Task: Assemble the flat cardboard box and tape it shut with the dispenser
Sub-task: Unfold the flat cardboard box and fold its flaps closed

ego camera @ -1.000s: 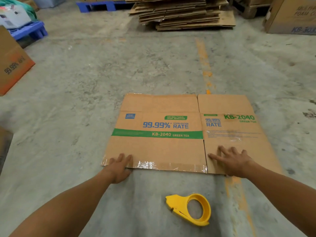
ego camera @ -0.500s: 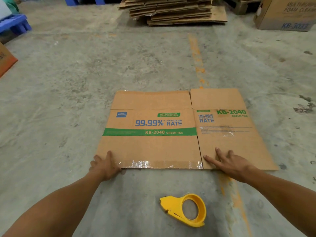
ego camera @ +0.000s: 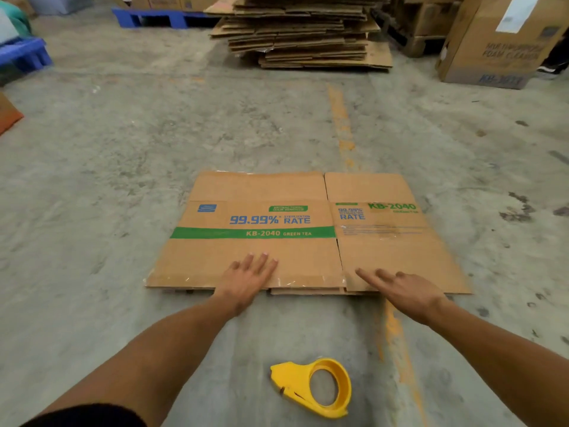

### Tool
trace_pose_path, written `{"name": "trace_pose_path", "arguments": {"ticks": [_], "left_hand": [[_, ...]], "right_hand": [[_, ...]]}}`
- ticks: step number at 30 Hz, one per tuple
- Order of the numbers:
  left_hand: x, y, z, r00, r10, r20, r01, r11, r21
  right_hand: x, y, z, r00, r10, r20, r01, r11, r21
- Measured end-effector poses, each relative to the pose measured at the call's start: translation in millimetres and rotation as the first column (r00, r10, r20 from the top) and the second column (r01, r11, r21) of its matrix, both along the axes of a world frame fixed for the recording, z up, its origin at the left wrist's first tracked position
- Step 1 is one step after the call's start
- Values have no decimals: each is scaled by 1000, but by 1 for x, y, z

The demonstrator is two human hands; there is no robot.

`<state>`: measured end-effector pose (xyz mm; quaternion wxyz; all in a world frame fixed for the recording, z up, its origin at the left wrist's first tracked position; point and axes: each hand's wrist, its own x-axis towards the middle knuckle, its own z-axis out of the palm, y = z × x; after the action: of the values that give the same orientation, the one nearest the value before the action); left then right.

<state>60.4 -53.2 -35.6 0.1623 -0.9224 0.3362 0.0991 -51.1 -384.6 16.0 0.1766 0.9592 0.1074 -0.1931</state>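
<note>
box point(ego camera: 261, 257) flat under left hand point(ego camera: 249, 277), right hand point(ego camera: 406, 288) seemingly touching

Warehouse, concrete floor point(ego camera: 123, 180), stacked cardboard point(ego camera: 301, 35) (pallets point(ego camera: 154, 18))

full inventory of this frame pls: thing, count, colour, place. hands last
flat cardboard box: 1, brown with green band and blue print, flat on the floor, centre
tape dispenser: 1, yellow, on the floor nearer the camera than the box
stack of flattened cartons: 1, brown, far centre
standing carton: 1, brown, far right
pallets: 2 seen, blue, far left
painted floor line: 1, worn orange, runs under the box
concrete floor: grey
left hand: flat on the box's near edge, fingers straight
right hand: at the near edge of the box's right panel, fingers extended
</note>
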Motion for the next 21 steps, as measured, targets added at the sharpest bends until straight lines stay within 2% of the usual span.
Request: {"name": "trace_pose_path", "arguments": {"ticks": [5,9,12,14,17,19,21], "left_hand": [[9,-5,25,999,-39,36,42,996,-83],[15,7,46,989,-55,140,100,939,-330],[26,15,66,976,9,220,93,889,-449],[32,23,80,949,39,314,148,822,-550],[38,36,102,904,117,412,191,751,-632],[43,44,114,882,187,433,169,732,-660],[46,48,121,862,283,421,95,725,-682]], "right_hand": [[8,-5,11,989,-24,149,19,999,39],[16,-2,15,974,-82,209,68,995,74],[24,5,22,972,-70,224,56,996,69],[28,8,29,974,-39,222,27,998,58],[29,9,39,987,-46,157,39,998,49],[27,13,48,990,-41,133,33,997,63],[30,16,61,983,-58,175,41,994,100]]}}
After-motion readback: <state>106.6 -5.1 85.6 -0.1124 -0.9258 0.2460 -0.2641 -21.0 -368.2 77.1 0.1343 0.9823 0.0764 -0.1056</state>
